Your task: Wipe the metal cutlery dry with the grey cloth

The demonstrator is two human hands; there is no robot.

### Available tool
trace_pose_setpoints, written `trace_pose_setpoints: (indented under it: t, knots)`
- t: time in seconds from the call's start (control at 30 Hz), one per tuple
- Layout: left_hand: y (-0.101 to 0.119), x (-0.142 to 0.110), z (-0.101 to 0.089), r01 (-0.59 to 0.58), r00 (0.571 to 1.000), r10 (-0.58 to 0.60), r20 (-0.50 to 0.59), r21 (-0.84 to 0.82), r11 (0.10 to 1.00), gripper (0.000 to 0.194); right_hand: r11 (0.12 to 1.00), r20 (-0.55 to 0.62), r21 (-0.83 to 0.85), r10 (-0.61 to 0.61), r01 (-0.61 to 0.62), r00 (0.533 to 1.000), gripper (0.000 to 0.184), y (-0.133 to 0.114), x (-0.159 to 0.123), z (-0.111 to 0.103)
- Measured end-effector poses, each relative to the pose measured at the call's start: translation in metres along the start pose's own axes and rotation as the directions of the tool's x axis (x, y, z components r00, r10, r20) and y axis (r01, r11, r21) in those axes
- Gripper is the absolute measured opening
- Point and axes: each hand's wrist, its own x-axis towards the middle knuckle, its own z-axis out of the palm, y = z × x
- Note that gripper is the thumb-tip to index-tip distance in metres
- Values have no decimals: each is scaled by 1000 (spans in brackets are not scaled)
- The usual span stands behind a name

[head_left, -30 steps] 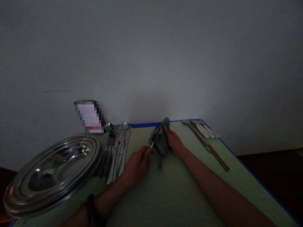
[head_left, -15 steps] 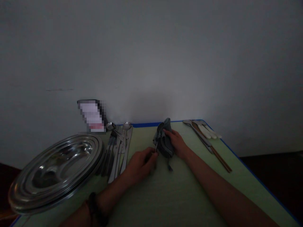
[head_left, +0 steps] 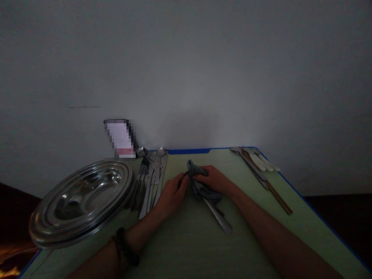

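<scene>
My right hand point(head_left: 216, 180) is closed on a dark grey-blue cloth point(head_left: 205, 192), which is bunched around a metal piece of cutlery point(head_left: 217, 217). The widened handle end slants out below the cloth, towards me and to the right. Its other end is hidden by the cloth and fingers, so I cannot tell its kind. Close by on the left, my left hand point(head_left: 174, 192) has thumb and fingers pinched together, apparently at the cutlery's far end. A dark bracelet circles the left wrist.
Stacked steel divided plates point(head_left: 37, 230) stand at left. Beside them lie several knives, forks and spoons point(head_left: 152, 174). A phone point(head_left: 120, 135) leans on the wall behind. On the right are chopsticks point(head_left: 279, 197) and white-handled cutlery point(head_left: 258, 161). The green table point(head_left: 180, 248) has a blue edge.
The cutlery has turned, and its handle now sticks out under the cloth towards me. My right hand and the cloth have come lower. The whole view has shifted slightly.
</scene>
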Motion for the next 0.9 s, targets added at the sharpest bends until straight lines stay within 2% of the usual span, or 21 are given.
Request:
trace_pose_setpoints:
  t: [0.37, 0.53, 0.67, 0.8, 0.9]
  knots:
    - [3, 3, -6, 29, 972, -47, -232, -83, 996, 29, 992, 33, -72, 107, -105, 994, 29, -19, -5, 23]
    - [-5, 5, -7, 22, 948, -93, -306, -226, 974, 27, 996, 37, -80, 40, -37, 998, 30, -24, -18, 27]
    - [-9, 6, -4, 67, 947, -177, -268, -376, 924, 28, 990, 28, -141, 36, -32, 999, 30, -25, -42, 26]
    - [-3, 1, 3, 77, 960, -202, -192, -515, 854, 31, 973, 34, -228, 51, -42, 998, 32, -24, -68, 17]
    - [2, -3, 7, 86, 967, -202, -158, -543, 835, 31, 955, 47, -295, 60, -44, 997, 32, -24, -84, 7]
